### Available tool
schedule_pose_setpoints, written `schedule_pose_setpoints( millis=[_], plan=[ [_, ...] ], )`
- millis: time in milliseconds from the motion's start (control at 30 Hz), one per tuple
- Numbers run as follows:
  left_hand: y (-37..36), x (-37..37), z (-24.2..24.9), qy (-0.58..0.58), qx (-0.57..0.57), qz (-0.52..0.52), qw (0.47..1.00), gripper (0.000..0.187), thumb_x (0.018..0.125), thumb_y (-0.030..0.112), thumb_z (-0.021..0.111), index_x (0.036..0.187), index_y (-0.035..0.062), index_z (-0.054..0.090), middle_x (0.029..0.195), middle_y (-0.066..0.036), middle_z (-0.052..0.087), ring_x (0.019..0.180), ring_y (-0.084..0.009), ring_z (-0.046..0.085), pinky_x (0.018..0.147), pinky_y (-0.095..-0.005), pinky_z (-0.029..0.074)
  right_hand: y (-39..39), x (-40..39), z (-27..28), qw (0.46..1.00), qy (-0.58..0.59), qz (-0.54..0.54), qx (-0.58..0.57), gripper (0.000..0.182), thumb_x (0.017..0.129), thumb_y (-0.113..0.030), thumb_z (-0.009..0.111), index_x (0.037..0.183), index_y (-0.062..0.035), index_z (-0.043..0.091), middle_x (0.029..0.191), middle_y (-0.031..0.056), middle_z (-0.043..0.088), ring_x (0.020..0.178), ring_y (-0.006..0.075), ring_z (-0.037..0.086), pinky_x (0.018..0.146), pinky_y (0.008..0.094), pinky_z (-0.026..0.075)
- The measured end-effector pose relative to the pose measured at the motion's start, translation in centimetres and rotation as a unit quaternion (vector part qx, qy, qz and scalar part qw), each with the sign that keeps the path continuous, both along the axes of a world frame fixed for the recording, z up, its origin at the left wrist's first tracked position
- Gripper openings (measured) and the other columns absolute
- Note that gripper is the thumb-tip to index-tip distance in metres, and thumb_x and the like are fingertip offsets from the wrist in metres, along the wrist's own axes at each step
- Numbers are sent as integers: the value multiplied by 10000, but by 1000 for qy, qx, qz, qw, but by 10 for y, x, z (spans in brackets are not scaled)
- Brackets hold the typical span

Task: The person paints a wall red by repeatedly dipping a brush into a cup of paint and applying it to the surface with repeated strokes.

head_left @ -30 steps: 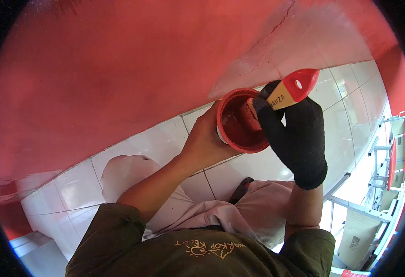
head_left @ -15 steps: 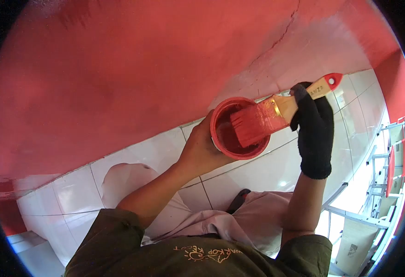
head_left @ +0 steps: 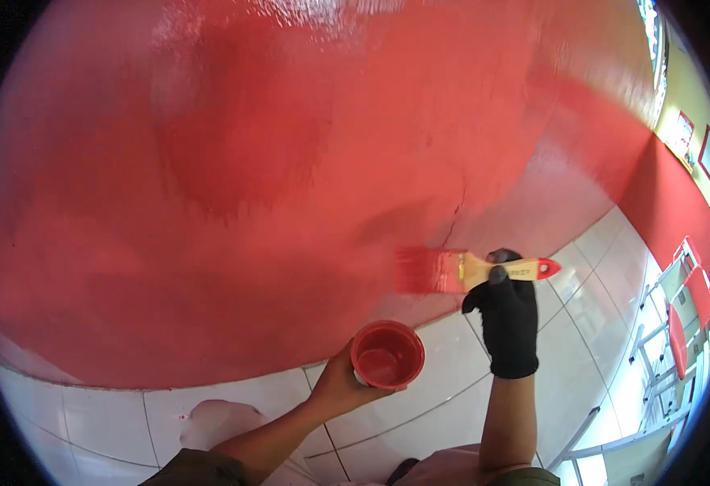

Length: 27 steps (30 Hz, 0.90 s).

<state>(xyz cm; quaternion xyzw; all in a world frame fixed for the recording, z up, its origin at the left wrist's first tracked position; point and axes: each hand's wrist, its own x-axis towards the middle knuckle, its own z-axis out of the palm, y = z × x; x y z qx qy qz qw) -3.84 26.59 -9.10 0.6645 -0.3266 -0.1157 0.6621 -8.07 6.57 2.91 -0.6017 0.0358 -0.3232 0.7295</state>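
Bare and wrapped round the side of a red paint cup [head_left: 387, 356], my left hand [head_left: 343, 387] holds it upright, low in front of the wall. Red paint lies inside the cup. In a black glove, my right hand [head_left: 507, 320] grips the wooden handle of a wide paintbrush [head_left: 432, 271], whose bristles are coated red and point left. The brush is above and to the right of the cup, in front of the red wall [head_left: 290, 243]; whether its bristles touch the wall I cannot tell.
A crack [head_left: 454, 223] runs down the wall near the brush. White floor tiles [head_left: 444, 356] meet the wall's base. Metal-framed chairs [head_left: 679, 340] with red parts stand at the right. Framed pictures [head_left: 685, 130] hang on the far right wall.
The brush has left the cup and moved up toward the wall, now level. The view has tilted up, showing more wall, and the cup appears lower.
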Motion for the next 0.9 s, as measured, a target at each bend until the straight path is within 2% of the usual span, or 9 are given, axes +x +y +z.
schedule_pose_setpoints(
  millis=[133, 533, 600, 667, 733, 767, 800, 867, 900],
  plan=[
    [2, -2, 6, 9, 23, -9, 1000, 812, 609, 269, 879, 1268, 67, 450, 1231, -86, 552, 1150, -212, 534, 930, -353, 469, 2, 18, 54, 986, -112, -46, -114, 239, 886, -43, 563, 1105, 45, 526, 936, 98, 596, 759, 175, 614, 659, 305, 539],
    [3, -6, 11, 39, 13, -14, 999, 803, 613, 275, 878, 1262, 62, 456, 1227, -84, 553, 1148, -210, 533, 939, -349, 470, -4, 77, 191, 875, -330, -95, -340, 273, 899, -118, 599, 1136, 12, 561, 992, 66, 602, 857, 147, 599, 756, 275, 519],
    [3, -7, 10, 42, 1, -21, 999, 802, 613, 277, 878, 1262, 63, 458, 1228, -83, 553, 1149, -209, 533, 941, -349, 468, -5, 80, 182, 728, -408, -270, -480, 209, 842, -44, 633, 1050, -28, 636, 984, 57, 661, 846, 155, 633, 783, 276, 508],
    [4, -7, 11, 40, 5, -24, 999, 792, 615, 279, 876, 1258, 65, 465, 1229, -83, 554, 1150, -207, 531, 945, -351, 463, 1, 77, 146, 641, -334, -260, -640, 246, 774, 46, 624, 998, -50, 651, 999, 106, 659, 931, 234, 636, 832, 318, 492],
    [4, -9, 9, 40, -2, -20, 999, 788, 617, 278, 876, 1256, 65, 467, 1230, -83, 555, 1149, -204, 532, 941, -349, 464, 17, 64, 108, 721, -258, -78, -639, 247, 754, 11, 642, 982, -80, 669, 1038, 127, 645, 943, 272, 622, 814, 344, 492],
    [4, -8, 9, 37, -7, -15, 999, 785, 618, 277, 875, 1255, 65, 469, 1230, -82, 555, 1148, -202, 532, 937, -348, 466, 16, 64, 100, 621, -334, -101, -702, 240, 780, -38, 644, 1012, -92, 674, 995, 116, 654, 891, 263, 628, 789, 324, 498],
    [6, -7, 9, 35, -7, -13, 999, 785, 618, 277, 875, 1255, 65, 469, 1230, -82, 555, 1148, -202, 532, 937, -348, 466, 21, 57, 105, 621, -336, -101, -701, 240, 780, -38, 644, 1012, -92, 674, 995, 116, 654, 891, 263, 628, 789, 324, 498],
    [6, -8, 11, 16, 18, -8, 1000, 785, 614, 271, 877, 1254, 67, 471, 1231, -80, 555, 1144, -200, 536, 932, -342, 469, 31, 36, 123, 675, -186, -142, -700, 223, 798, -59, 634, 1014, -91, 675, 951, 106, 660, 848, 256, 636, 748, 302, 506],
    [6, -9, 11, 18, 23, -11, 1000, 785, 614, 271, 877, 1254, 67, 471, 1231, -80, 555, 1144, -200, 536, 932, -342, 469, 27, 42, 132, 733, -261, -157, -609, 240, 779, -31, 642, 1015, -71, 671, 924, 103, 659, 817, 264, 636, 720, 306, 516]
  ],
)
